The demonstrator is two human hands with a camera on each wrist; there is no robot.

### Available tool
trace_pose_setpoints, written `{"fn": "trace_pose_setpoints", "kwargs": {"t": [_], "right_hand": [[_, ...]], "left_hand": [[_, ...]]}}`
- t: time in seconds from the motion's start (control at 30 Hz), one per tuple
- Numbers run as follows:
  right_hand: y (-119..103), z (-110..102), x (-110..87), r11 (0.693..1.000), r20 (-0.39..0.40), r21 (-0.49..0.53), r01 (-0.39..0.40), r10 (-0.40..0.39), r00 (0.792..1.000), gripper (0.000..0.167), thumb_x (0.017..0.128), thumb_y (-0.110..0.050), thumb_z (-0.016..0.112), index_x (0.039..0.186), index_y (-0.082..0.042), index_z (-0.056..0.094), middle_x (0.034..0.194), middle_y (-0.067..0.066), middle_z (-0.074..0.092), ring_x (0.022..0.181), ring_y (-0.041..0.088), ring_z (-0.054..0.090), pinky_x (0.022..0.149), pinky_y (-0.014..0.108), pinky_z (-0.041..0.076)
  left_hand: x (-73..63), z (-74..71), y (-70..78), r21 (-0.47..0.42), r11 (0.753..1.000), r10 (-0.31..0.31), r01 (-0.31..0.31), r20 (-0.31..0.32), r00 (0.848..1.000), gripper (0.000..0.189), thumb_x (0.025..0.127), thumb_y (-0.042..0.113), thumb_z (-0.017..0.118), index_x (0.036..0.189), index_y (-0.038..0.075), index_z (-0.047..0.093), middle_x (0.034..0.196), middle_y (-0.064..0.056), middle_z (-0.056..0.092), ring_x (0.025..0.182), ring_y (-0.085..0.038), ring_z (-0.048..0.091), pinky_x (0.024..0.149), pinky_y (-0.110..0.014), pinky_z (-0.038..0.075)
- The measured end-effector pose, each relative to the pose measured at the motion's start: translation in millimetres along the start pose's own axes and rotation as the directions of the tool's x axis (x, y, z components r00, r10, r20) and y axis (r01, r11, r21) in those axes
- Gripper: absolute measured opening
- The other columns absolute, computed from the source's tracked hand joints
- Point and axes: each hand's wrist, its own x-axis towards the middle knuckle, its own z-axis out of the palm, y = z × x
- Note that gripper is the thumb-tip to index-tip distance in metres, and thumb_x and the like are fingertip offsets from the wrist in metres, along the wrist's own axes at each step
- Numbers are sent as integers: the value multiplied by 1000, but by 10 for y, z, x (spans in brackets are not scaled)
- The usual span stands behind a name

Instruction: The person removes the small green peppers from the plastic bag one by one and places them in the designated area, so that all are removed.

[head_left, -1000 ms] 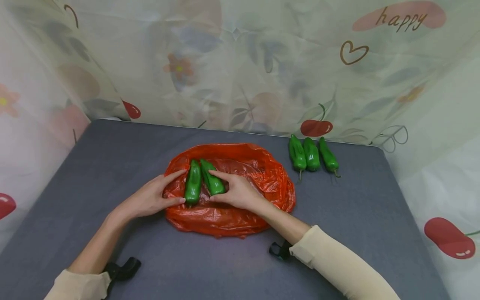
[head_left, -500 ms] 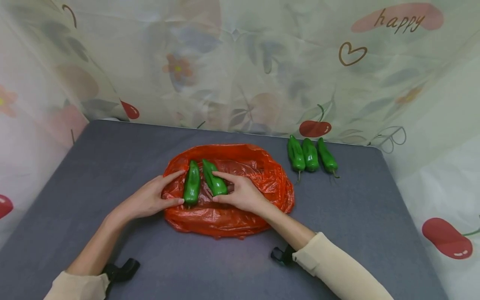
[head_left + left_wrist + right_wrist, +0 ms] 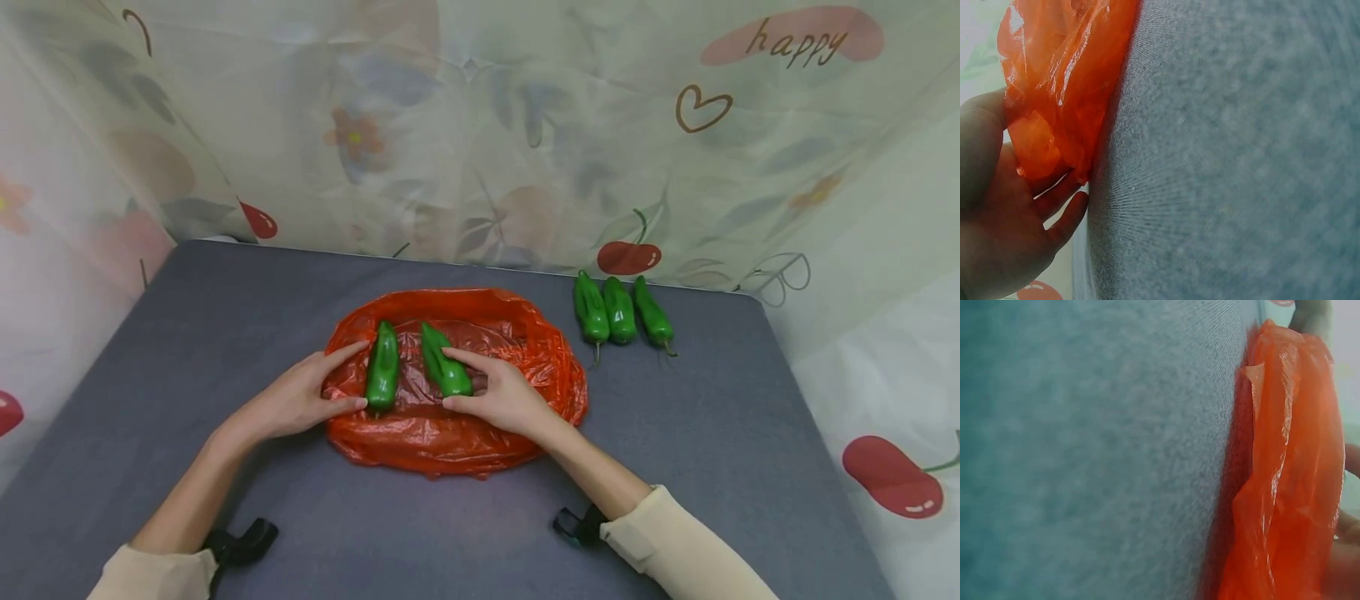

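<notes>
A red-orange plastic bag (image 3: 457, 429) lies open on the table, with two green peppers in it. My left hand (image 3: 303, 392) holds the bag's left rim, index finger and thumb tips close to the left green pepper (image 3: 384, 367). In the left wrist view the crinkled plastic (image 3: 1066, 81) hides some of its fingertips. Farther right in the bag, my right hand (image 3: 506, 396) pinches the second green pepper (image 3: 447, 375) between thumb and fingers. The right wrist view shows the side of the bag (image 3: 1297, 456), which partly hides this hand's fingers.
Three more green peppers, a left (image 3: 591, 310), a middle (image 3: 620, 312) and a right one (image 3: 654, 315), lie at the table's back right. Behind the grey table (image 3: 712, 400) hangs a patterned curtain (image 3: 465, 150). Black wrist cameras are strapped to both wrists.
My right hand has moved to the right inside the bag, taking its pepper along and widening the gap between the two peppers. My left hand and the left pepper keep their places.
</notes>
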Motion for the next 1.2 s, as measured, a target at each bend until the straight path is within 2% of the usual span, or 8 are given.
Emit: {"fn": "trace_pose_setpoints", "kwargs": {"t": [0.33,0.47,0.87,1.2], "right_hand": [[-6,-122,-139,1000,-9,6,-3,3,1000,68,88,-16,77,149,-20,47,131,14,59,112,23,64,79,30,54],[-1,-171,-192,999,-13,40,-12,12,1000,68,89,-17,76,149,-21,47,129,15,59,112,25,63,78,31,54],[-1,-322,-354,987,-41,161,-28,35,999,68,90,-12,75,150,-21,45,136,17,53,117,27,62,82,34,55],[23,-446,-520,980,-63,196,-17,30,998,67,91,-12,74,151,-21,44,143,14,49,120,27,59,87,33,54]], "left_hand": [[6,-10,17,4,1000,-13,13,6,1000,85,88,48,73,156,15,33,130,-22,51,114,-33,50,92,-52,46],[5,-11,23,4,1000,-13,13,7,1000,85,88,48,73,156,16,34,130,-21,52,114,-33,50,92,-51,46],[-4,-21,32,-2,1000,-19,19,8,1000,85,89,47,73,156,14,34,128,-21,52,110,-32,51,90,-49,46],[3,-17,30,2,1000,-14,14,7,1000,85,88,48,72,156,14,34,127,-21,52,110,-31,51,89,-49,46]]}}
